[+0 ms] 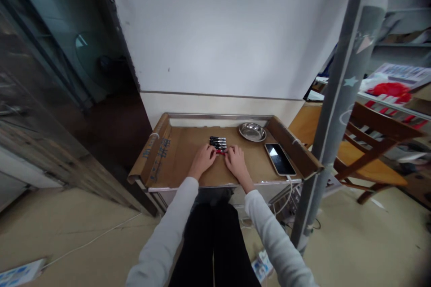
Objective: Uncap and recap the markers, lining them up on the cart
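Several black pens [217, 141] with pale bands lie side by side in a neat stack of rows on the brown cardboard tabletop [182, 161]. Just below them, on the near side, is a slim red pen [220, 152] lying crosswise. My left hand [204, 160] has its fingers closed on the red pen's left end. At the other end, my right hand [236, 161] pinches the pen with its fingertips. Both hands rest low over the table, and their fingers partly hide the pens' ends.
A round steel dish [252, 132] sits at the back right. In front of it lies a phone [280, 159] with a white cable [289, 193] hanging over the edge. Cardboard-covered sides border the table. A grey pole [332, 112] and a wooden chair [373, 152] stand to the right.
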A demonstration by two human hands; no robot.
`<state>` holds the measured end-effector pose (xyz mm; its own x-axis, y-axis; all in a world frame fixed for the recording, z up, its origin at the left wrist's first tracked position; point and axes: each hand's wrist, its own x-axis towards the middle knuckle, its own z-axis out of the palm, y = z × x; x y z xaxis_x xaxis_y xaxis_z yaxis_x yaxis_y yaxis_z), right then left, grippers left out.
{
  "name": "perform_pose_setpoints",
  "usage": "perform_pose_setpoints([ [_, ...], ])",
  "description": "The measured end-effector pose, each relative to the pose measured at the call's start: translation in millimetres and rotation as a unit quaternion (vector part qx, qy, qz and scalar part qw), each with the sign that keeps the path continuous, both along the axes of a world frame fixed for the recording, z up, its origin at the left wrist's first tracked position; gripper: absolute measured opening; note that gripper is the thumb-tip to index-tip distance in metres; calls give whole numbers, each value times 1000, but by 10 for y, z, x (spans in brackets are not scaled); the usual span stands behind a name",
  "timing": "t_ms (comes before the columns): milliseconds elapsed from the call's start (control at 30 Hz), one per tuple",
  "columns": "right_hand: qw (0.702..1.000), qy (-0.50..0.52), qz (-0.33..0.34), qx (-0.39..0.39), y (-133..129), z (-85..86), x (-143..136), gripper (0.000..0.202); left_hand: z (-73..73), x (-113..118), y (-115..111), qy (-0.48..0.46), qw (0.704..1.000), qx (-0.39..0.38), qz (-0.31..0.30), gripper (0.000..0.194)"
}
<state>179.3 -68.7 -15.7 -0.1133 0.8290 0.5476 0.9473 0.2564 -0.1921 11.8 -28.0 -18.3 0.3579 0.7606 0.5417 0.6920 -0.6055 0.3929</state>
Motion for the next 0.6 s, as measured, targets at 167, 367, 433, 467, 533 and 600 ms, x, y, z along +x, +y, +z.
perform_pose_setpoints([
  [167, 999, -29, -19, -22, -6, 6, -12, 18, -31, -3, 3, 15, 1000, -2, -18, 9],
  [367, 998, -48, -25, -40, 15, -4, 1, 17, 6, -18, -15, -1, 998, -18, -57, 7],
  [433, 998, -46, -30, -34, 30, 6, 11, 19, 21, -17, -18, -9, 998, -16, -55, 8],
  [467, 998, -45, -35, -28, 39, 11, 15, 20, 27, -15, -19, -12, 999, -14, -49, 9],
  [533, 998, -45, -48, -16, 59, 20, 21, 22, 37, -11, -20, -13, 999, -13, -37, 10],
  [600, 997, -44, -59, -7, 79, 19, 26, 22, 44, -8, -22, -5, 999, -15, -34, 11],
])
